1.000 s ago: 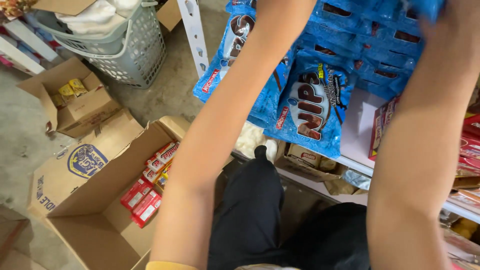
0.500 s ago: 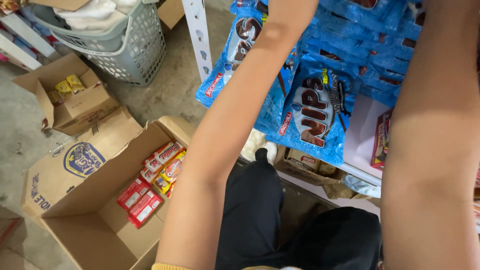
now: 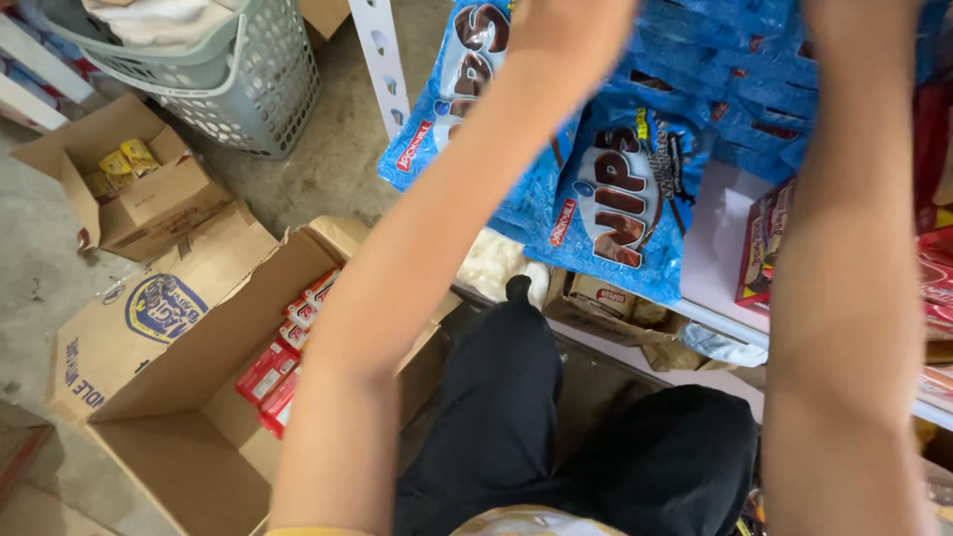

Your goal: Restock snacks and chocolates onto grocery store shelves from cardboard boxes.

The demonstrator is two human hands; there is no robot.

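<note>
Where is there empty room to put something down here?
Bare shelf shows between the blue candy bags and the red packets. The big cardboard box has a bare floor beside its red packs. The blue bags themselves are crowded.

Candy bags (image 3: 625, 199) on shelf (image 3: 717, 248), perhaps stacked

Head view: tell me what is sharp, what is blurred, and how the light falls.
Head view: soft, even light with no hard shadows or glare; the blue snack bags and the open cardboard box on the floor are sharp; both forearms are close to the lens and slightly soft; the left hand is smeared at the top edge; the right hand is cut off, so neither grip can be judged.
</note>
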